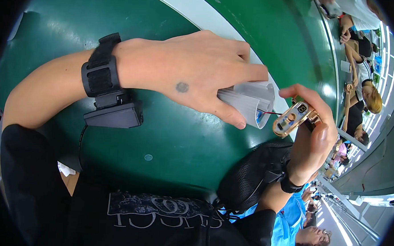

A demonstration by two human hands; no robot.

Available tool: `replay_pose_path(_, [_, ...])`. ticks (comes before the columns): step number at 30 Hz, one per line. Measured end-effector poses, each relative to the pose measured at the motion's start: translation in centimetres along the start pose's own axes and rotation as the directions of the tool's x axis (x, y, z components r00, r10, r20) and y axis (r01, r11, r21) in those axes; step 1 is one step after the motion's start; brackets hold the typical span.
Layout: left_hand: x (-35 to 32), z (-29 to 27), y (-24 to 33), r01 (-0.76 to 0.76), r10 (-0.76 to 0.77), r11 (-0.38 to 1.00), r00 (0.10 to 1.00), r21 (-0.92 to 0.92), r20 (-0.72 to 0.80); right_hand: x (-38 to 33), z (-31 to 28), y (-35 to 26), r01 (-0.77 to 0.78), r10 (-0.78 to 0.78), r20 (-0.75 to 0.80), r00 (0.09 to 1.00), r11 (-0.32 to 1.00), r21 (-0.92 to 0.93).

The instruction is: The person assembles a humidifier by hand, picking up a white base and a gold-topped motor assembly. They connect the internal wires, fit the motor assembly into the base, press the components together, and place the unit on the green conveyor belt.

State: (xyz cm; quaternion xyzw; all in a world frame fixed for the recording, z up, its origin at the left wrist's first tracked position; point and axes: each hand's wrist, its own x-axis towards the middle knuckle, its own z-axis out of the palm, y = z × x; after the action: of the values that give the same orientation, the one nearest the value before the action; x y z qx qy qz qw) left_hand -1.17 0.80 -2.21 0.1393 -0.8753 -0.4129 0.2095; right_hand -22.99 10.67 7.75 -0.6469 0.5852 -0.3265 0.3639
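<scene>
Left hand: the left hand (195,74) lies across the green table (160,139), thumb and fingers closed round a pale grey plastic piece (247,101).
Right hand: the right hand (312,133) pinches a small gold-coloured part (293,119) between thumb and fingertips.
Link: thin red and black wires (271,112) run between the grey piece and the gold part, which sit just beside each other.
Wrists: a black strap with a box (111,105) on the left, a black band (289,185) on the right.
Background: other people (359,82) sit along the table at the right.
</scene>
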Motion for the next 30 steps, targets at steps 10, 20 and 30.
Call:
replay_pose_path(10, [0.9, 0.4, -0.7, -0.133, 0.135, 0.991, 0.987, 0.029, -0.088, 0.8, 3.7, 2.3, 0.384, -0.358, -0.23, 0.905, 0.92, 0.08])
replay_pose_path(20, [1.4, 0.2, -0.3, -0.125, 0.126, 0.991, 0.991, 0.039, -0.038, 0.8, 2.4, 1.9, 0.45, -0.5, -0.016, 0.866, 0.792, -0.412])
replay_pose_path(30, [0.7, 0.3, -0.6, -0.146, 0.151, 0.987, 0.986, 0.069, -0.076, 0.2, 3.5, 1.2, 0.393, -0.444, 0.018, 0.896, 0.773, -0.498])
